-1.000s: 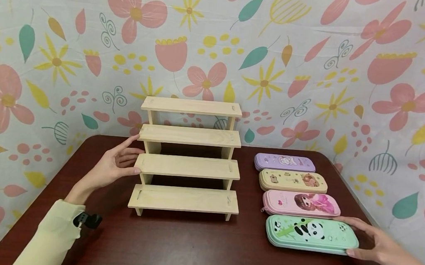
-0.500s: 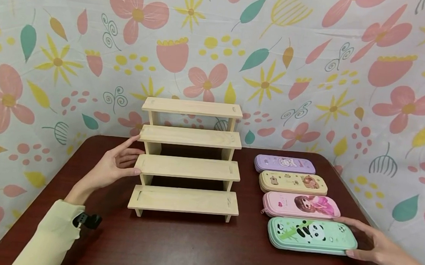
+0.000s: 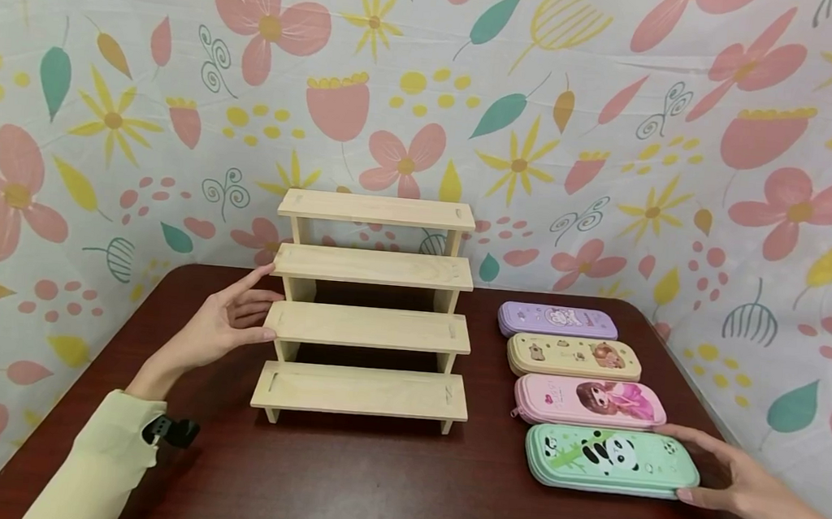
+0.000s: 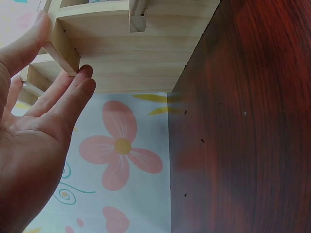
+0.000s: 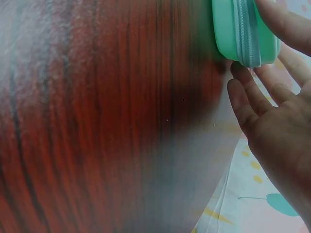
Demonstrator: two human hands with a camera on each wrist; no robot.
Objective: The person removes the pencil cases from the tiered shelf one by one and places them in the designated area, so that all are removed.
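A four-tier wooden display stand [image 3: 367,326] stands on the dark red-brown table [image 3: 368,492]. My left hand [image 3: 216,325] touches its left side, with the index fingertip at the second shelf from the top and the thumb at the third. In the left wrist view, the fingers [image 4: 65,97] are fairly straight against the wooden end. A mint-green panda pencil case [image 3: 613,461] lies flat at the front of a column of cases. My right hand [image 3: 750,489] holds its right end, thumb at the front and index finger behind. The right wrist view shows its zipper [image 5: 246,34] beside the thumb.
Behind the green case lie a pink pencil case [image 3: 559,399] with a doll picture, a yellow one [image 3: 555,355] and a purple one [image 3: 521,317]. A floral cloth [image 3: 431,73] hangs behind the table. A black watch-like band [image 3: 171,431] is on the left wrist.
The green pencil case has shifted and straightened very slightly under my right hand since a second ago. My left hand stays at the stand.
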